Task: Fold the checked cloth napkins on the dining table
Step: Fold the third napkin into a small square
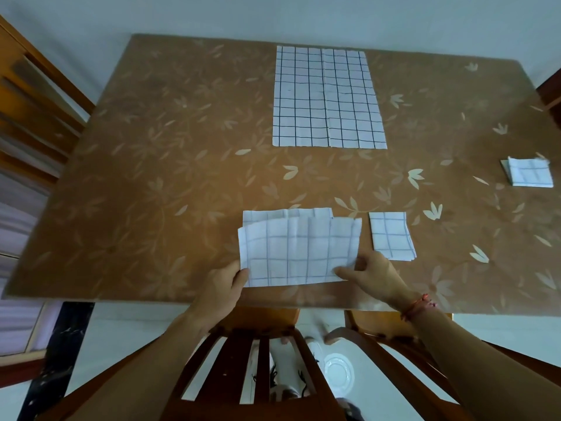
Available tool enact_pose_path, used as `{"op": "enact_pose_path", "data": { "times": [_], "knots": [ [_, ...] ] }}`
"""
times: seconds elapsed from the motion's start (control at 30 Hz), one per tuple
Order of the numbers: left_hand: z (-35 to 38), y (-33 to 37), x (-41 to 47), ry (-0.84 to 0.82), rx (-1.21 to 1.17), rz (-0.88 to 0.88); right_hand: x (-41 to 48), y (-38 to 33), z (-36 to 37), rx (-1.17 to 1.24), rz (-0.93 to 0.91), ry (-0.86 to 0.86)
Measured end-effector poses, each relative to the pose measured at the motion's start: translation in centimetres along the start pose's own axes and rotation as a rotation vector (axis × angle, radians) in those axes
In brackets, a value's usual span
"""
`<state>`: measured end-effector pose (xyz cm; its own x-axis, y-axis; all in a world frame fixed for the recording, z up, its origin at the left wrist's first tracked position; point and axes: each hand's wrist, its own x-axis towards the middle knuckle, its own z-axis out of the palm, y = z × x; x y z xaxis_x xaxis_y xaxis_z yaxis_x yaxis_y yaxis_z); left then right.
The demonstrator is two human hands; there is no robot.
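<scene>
A half-folded checked napkin (299, 250) lies at the near edge of the leaf-patterned dining table (151, 165), its upper layer doubled over unevenly. The left hand (226, 284) grips its lower left corner and the right hand (368, 271) pinches its lower right corner, thumb on top. A small folded napkin (391, 235) sits just to its right, another folded napkin (529, 173) lies well off to the right, and an unfolded napkin (326, 95) lies flat on the far side.
</scene>
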<state>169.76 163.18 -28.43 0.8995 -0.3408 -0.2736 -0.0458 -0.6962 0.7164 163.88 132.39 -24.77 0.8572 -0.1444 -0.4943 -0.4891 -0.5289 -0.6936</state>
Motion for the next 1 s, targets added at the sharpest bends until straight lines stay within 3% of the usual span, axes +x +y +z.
{"op": "enact_pose_path", "data": {
  "times": [0.17, 0.43, 0.7, 0.8, 0.87, 0.93, 1.0],
  "knots": [
    [-0.4, 0.6, 1.9, 0.047, -0.058, -0.042, 2.1, 0.8, 0.3, 0.188, 0.131, 0.042],
    [-0.3, 0.5, 2.4, 0.002, -0.254, -0.191, 4.0, 1.3, 1.7, 0.140, 0.245, 0.132],
    [0.5, 0.4, 2.7, -0.003, -0.219, -0.168, 4.8, 0.7, 2.0, 0.186, 0.255, 0.147],
    [0.8, 0.1, 2.8, 0.034, -0.095, -0.151, 4.9, 0.6, 2.0, 0.164, 0.248, 0.161],
    [1.0, 0.0, 2.6, 0.099, 0.016, -0.095, 5.0, 0.5, 2.1, 0.149, 0.256, 0.156],
    [1.4, 0.3, 2.0, 0.167, 0.183, 0.112, 5.2, 0.7, 2.1, 0.140, 0.270, 0.154],
    [2.4, 0.9, 0.8, 0.125, 0.338, 0.335, 5.2, 0.8, 2.1, 0.133, 0.282, 0.161]
  ]
}}
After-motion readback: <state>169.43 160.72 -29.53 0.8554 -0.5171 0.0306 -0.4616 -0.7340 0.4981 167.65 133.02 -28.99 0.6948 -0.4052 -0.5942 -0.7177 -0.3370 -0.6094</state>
